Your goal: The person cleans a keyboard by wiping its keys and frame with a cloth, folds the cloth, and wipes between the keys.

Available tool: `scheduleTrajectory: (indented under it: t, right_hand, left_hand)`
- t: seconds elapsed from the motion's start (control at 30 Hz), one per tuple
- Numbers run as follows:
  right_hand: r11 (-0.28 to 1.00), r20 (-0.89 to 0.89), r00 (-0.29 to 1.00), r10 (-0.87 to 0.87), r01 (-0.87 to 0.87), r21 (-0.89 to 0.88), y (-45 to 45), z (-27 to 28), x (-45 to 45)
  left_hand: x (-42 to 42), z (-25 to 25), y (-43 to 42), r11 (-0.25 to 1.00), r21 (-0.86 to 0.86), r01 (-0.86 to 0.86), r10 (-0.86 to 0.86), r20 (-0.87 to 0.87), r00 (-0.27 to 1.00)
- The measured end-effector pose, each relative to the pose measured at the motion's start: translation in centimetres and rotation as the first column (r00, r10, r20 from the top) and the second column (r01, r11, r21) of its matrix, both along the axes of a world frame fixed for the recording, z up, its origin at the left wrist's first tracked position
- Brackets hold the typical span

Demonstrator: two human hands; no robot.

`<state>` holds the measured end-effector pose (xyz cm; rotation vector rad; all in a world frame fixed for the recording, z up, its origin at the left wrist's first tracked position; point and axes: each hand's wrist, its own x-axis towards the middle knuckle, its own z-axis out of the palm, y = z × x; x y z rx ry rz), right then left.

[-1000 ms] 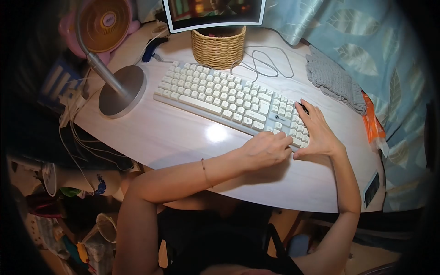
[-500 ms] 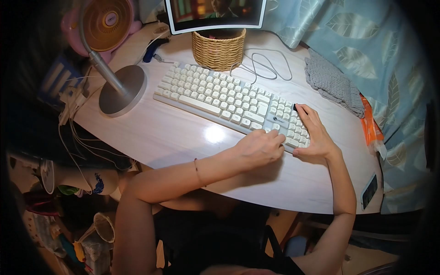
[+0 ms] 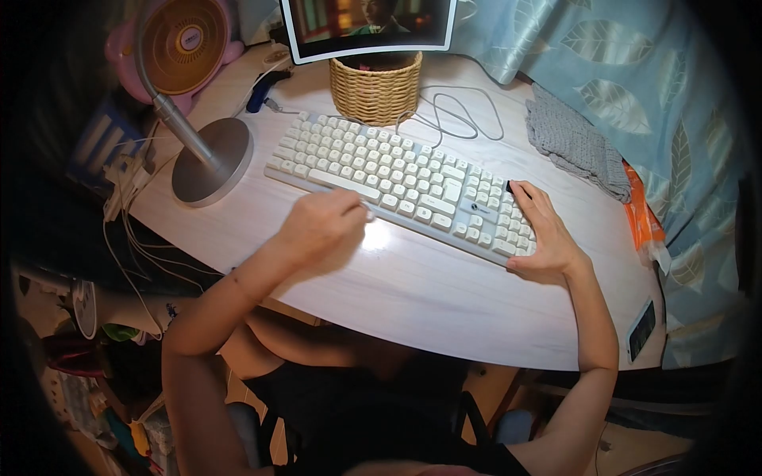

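A keyboard (image 3: 397, 178) with cream keycaps and a grey frame lies slantwise across the desk. My right hand (image 3: 548, 238) spans its right end, thumb at the front edge and fingers by the far corner, gripping it. My left hand (image 3: 324, 226) is closed in a pinch just in front of the space bar. A small whitish bit shows at those fingertips, too blurred and small to name.
Behind the keyboard stands a wicker basket (image 3: 375, 89) beneath a lit screen (image 3: 369, 28). A lamp base (image 3: 213, 163) and a pink fan (image 3: 178, 47) are at left. At right lie grey knitted cloth (image 3: 575, 143), an orange packet (image 3: 644, 214) and a phone (image 3: 641, 332).
My left hand has moved left, from the keyboard's lower right part to in front of the space bar, still pinched. My right hand stays on the right end.
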<state>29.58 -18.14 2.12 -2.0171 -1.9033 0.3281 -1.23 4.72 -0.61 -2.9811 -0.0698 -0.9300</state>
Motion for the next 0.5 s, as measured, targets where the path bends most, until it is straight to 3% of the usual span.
scheduleTrajectory:
  t: [0.3, 0.5]
  right_hand:
    - [1.0, 0.007, 1.0, -0.023, 0.023, -0.012, 0.0, 0.3, -0.4]
    - [1.0, 0.008, 1.0, -0.022, 0.022, -0.006, -0.1, 0.1, -0.2]
  left_hand:
    - [-5.8, -0.4, 6.2, 0.947, -0.066, -0.313, 0.317, 0.045, 0.947]
    - [-6.1, 0.2, 6.2, 0.925, -0.084, -0.371, 0.375, 0.04, 0.926]
